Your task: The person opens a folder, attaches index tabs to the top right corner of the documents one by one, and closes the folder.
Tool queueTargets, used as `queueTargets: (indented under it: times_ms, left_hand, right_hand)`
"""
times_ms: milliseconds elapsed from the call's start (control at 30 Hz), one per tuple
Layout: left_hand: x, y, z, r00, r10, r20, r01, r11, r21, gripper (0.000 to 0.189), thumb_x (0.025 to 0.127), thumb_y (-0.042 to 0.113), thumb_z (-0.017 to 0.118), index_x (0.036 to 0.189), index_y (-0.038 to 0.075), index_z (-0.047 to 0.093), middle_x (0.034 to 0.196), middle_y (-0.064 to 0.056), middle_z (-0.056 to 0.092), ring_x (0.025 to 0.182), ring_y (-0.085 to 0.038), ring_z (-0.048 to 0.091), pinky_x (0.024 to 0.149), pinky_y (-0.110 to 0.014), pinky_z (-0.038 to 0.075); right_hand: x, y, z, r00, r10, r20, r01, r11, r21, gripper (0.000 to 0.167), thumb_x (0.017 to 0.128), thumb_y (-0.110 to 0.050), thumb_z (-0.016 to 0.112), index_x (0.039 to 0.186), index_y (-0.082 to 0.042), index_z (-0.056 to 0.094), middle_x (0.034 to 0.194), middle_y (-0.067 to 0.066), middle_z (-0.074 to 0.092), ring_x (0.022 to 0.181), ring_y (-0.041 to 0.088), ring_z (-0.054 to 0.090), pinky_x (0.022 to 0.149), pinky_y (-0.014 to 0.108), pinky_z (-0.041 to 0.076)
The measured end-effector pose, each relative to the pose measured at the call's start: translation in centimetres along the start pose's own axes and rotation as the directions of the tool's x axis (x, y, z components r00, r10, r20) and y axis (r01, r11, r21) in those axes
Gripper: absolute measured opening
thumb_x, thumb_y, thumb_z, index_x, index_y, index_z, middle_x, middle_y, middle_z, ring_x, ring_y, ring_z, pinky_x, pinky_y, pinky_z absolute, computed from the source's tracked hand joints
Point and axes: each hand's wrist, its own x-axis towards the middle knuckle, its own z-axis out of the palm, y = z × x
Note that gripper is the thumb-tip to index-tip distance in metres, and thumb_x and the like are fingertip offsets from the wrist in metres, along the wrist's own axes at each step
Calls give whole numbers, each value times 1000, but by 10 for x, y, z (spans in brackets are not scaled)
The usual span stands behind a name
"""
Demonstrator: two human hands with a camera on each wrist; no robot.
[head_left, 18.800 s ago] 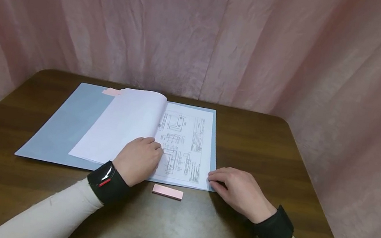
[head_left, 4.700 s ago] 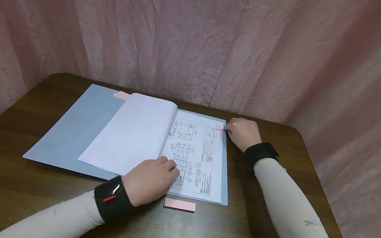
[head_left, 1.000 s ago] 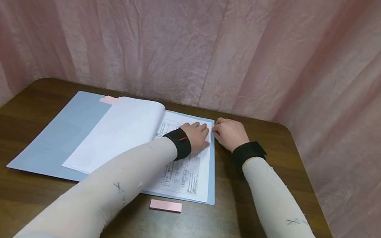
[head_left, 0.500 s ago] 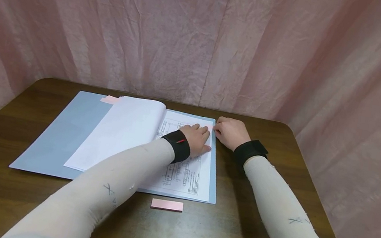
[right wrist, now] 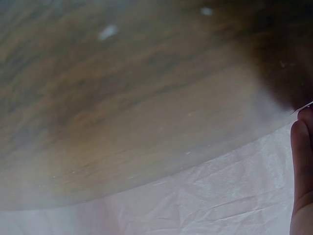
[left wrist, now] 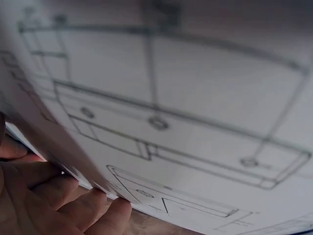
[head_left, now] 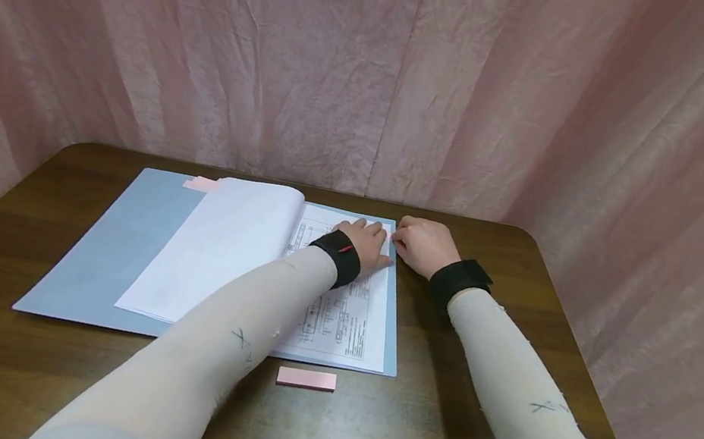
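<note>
A light blue folder (head_left: 89, 262) lies spread on the table with printed drawing sheets (head_left: 361, 336) in it; the upper sheets (head_left: 209, 251) are turned over to the left. My left hand (head_left: 365, 242) rests on the printed page near its upper right corner, fingers extended. In the left wrist view, the left fingers (left wrist: 83, 210) lie along the page's edge. At the folder's upper right edge my right hand (head_left: 425, 246) has its fingers curled, pinching the end of a small pink sticky note, mostly hidden by the hands. The right wrist view shows the right fingertips (right wrist: 304, 127) together at a thin edge.
A pad of pink sticky notes (head_left: 306, 379) lies in front of the folder. Pink sticky tabs (head_left: 201, 184) stick out at the top of the turned sheets. The brown wooden table (head_left: 477, 347) ends at a pink curtain (head_left: 322, 61).
The left hand has moved from the lower page to its upper right corner. Over the last second it shifts slightly there; the right hand stays at the folder's edge.
</note>
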Motion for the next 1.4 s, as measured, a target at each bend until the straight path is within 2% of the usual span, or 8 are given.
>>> queueTargets:
  times_ms: [67, 233, 467, 633, 767, 1067, 1200, 1400]
  left_hand:
    - [8, 0, 5, 1000, -11, -2, 11, 1000, 7, 70, 117, 57, 45, 167, 9, 45, 173, -10, 43, 157, -33, 43, 119, -50, 47]
    - [13, 0, 11, 1000, -27, 5, 27, 1000, 8, 70, 116, 57, 46, 168, 10, 44, 174, -8, 42, 159, -31, 40, 121, -48, 45]
    - [-10, -2, 9, 1000, 3, -15, -3, 1000, 5, 74, 115, 60, 48, 165, 5, 48, 170, -11, 48, 155, -32, 47, 118, -46, 48]
    - [-21, -17, 18, 998, -19, -54, 17, 999, -38, 75, 113, 61, 52, 164, 5, 49, 169, -12, 49, 155, -34, 46, 122, -46, 43]
    - [-38, -37, 21, 998, -25, -66, 22, 999, -40, 77, 112, 61, 55, 163, 2, 50, 169, -15, 49, 157, -36, 44, 125, -48, 39]
    - [-102, -68, 24, 991, 20, -136, -27, 998, -53, 76, 111, 51, 65, 161, -5, 50, 167, -23, 49, 156, -43, 45, 125, -52, 39]
    - [-119, -75, 33, 987, 17, -161, -29, 997, -70, 77, 108, 48, 69, 160, -5, 50, 166, -23, 50, 155, -43, 46, 124, -53, 39]
    - [-134, -76, 44, 981, 18, -195, -33, 997, -75, 78, 107, 49, 71, 160, -4, 51, 166, -22, 50, 154, -44, 46, 124, -54, 40]
  right_hand:
    - [0, 2, 1, 1000, 0, -2, 0, 1000, -1, 14, 103, -12, 79, 114, -10, 87, 101, 7, 72, 87, 24, 68, 84, 41, 60]
    - [-1, 4, 3, 1000, 14, 17, -14, 1000, 16, 16, 103, -11, 78, 117, -9, 86, 105, 9, 73, 91, 26, 70, 86, 43, 61]
    - [-18, 0, 2, 997, 32, 70, -35, 999, 38, 27, 106, -13, 75, 132, -5, 80, 131, 13, 75, 120, 31, 72, 101, 46, 59]
    - [-33, -5, -4, 999, 8, 53, -10, 999, 44, 32, 106, -12, 74, 137, -3, 76, 139, 14, 73, 129, 32, 70, 104, 47, 59]
    - [-43, -15, -11, 998, -23, 50, 19, 998, 64, 31, 105, -13, 76, 136, -5, 77, 138, 11, 74, 123, 29, 72, 100, 45, 60]
    - [-78, -47, -26, 996, -81, 33, 75, 988, 137, 30, 100, -11, 83, 130, -6, 80, 128, 7, 77, 111, 23, 74, 95, 40, 62]
    - [-93, -54, -30, 996, -81, 27, 77, 988, 138, 32, 99, -12, 84, 131, -7, 80, 128, 6, 77, 110, 22, 74, 94, 40, 62]
    - [-111, -64, -32, 997, -82, -7, 82, 986, 146, 36, 96, -12, 88, 131, -7, 81, 128, 6, 78, 113, 22, 75, 95, 40, 62]
